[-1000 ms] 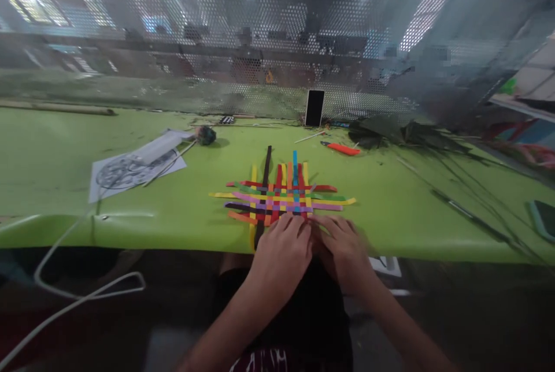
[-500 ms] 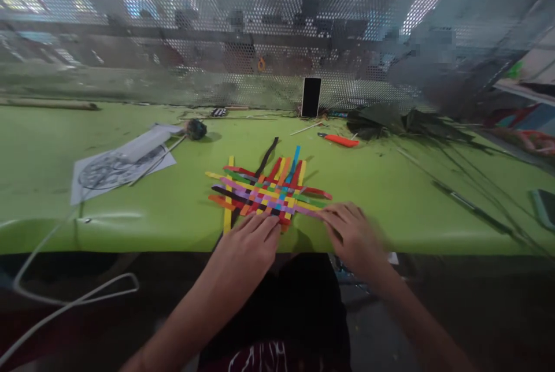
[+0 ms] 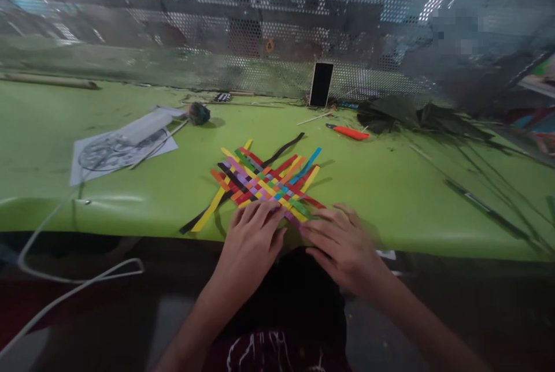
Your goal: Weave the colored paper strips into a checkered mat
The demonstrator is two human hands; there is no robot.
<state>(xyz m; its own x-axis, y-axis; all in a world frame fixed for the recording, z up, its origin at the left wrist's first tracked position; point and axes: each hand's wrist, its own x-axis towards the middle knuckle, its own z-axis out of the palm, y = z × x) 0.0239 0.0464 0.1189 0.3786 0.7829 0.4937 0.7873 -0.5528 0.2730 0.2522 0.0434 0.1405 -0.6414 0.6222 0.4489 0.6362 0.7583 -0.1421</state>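
Observation:
A loosely woven mat of flat coloured strips (image 3: 260,178) lies slanted on the green table in the head view. Red, yellow, purple, green, blue, orange and black strips cross each other, and their loose ends stick out all round. My left hand (image 3: 255,233) holds the mat's near edge, fingers bent over the weave and thumb toward the right. At the near right corner, my right hand (image 3: 340,242) has its fingers on the ends of the purple, yellow and green strips. Both hands hide part of the near edge.
A red-handled cutter (image 3: 350,132) and a thin stick lie beyond the mat. A phone (image 3: 321,84) leans on the perforated metal screen (image 3: 195,60). Printed paper (image 3: 82,158) with a white roll lies left, dark leaves (image 3: 390,112) and a dark pen-like tool (image 3: 481,204) right.
The mat has turned clockwise, its right-hand strip ends swinging toward me. My right hand has moved slightly nearer with them, its fingers more spread. The camera view has shifted a little.

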